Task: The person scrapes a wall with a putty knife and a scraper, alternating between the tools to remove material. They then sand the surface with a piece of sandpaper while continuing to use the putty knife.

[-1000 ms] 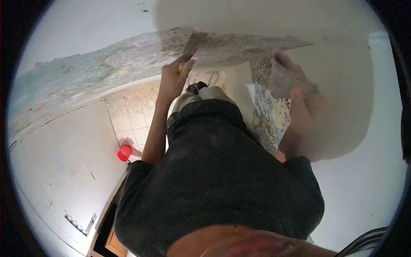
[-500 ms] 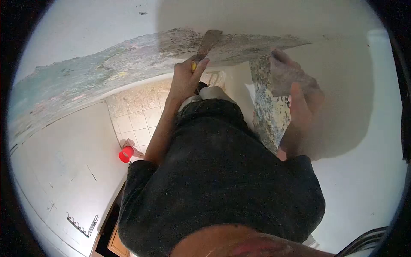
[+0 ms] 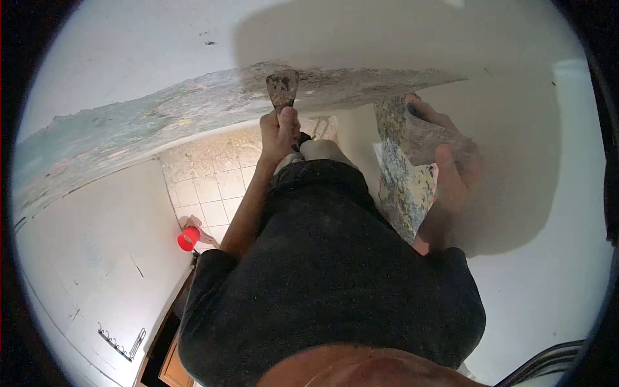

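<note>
My left hand (image 3: 278, 135) is wrapped around the handle of a putty knife (image 3: 283, 88). Its broad, stained metal blade points up, overlapping the rough stripped band (image 3: 367, 82) on the wall. Over to the right, my right hand (image 3: 456, 169) grips a curled, dusty brown-grey sheet that looks like sandpaper (image 3: 433, 143), thumb pressed on its near side. Behind that sheet runs a mottled strip of bare wall (image 3: 406, 184) with flaking paint. Most fingers of my right hand are hidden by the sheet.
A tiled floor (image 3: 209, 190) lies below, dusty close to the wall. A red cup-like container (image 3: 188, 238) stands by the left wall beside a crumpled cloth. Hooks (image 3: 116, 345) hang at lower left, above a wooden cabinet (image 3: 174, 367). Dark cables (image 3: 548, 361) run at lower right.
The putty knife has swung from leaning right to nearly upright, its flat blade face now showing. The sandpaper-like sheet has turned and shows an open curl. The view has shifted slightly.
</note>
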`<state>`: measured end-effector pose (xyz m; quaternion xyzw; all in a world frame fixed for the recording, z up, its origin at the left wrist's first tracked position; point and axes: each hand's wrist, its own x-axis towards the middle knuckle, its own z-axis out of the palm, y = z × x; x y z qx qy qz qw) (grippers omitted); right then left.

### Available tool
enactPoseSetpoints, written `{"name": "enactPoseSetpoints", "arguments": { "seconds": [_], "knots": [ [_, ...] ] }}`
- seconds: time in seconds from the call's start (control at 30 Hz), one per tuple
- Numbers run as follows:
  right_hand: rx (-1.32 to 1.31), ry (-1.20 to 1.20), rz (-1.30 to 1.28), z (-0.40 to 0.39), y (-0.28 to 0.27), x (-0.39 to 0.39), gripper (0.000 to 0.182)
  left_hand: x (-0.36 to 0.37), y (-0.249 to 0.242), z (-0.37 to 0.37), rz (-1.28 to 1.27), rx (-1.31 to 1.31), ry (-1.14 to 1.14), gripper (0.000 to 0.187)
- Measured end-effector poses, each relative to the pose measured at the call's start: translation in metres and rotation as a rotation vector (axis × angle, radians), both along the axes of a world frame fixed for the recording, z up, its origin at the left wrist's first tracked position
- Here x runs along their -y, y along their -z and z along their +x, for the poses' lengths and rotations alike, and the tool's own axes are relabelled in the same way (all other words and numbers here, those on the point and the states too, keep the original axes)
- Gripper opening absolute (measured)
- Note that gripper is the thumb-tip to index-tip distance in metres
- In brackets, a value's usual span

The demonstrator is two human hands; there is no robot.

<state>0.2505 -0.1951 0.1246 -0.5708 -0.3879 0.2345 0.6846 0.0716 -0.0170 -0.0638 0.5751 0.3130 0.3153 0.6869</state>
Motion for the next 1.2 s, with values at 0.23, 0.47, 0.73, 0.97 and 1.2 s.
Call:
{"name": "enactPoseSetpoints", "arguments": {
  "seconds": [0.23, 0.47, 0.73, 0.97, 1.2],
  "knots": [
    [-0.049, 0.037, 0.012, -0.003, -0.002, -0.001, 0.036, 0.007, -0.008, 0.005, -0.016, 0.042, 0.014, 0.051],
    [0.015, -0.01, -0.006, 0.001, -0.006, 0.004, 0.037, 0.007, -0.005, 0.001, -0.004, -0.013, -0.025, 0.05],
    [-0.029, -0.044, 0.048, -0.002, 0.003, 0.007, 0.036, 0.008, -0.017, -0.002, 0.028, -0.04, -0.037, 0.045],
    [0.017, -0.088, 0.005, -0.003, -0.008, 0.008, 0.034, 0.011, -0.018, -0.008, -0.01, -0.088, -0.044, 0.048],
    [-0.074, -0.032, -0.029, -0.012, -0.005, 0.011, 0.039, 0.012, -0.017, -0.007, -0.009, -0.087, -0.041, 0.049]
  ]
}}
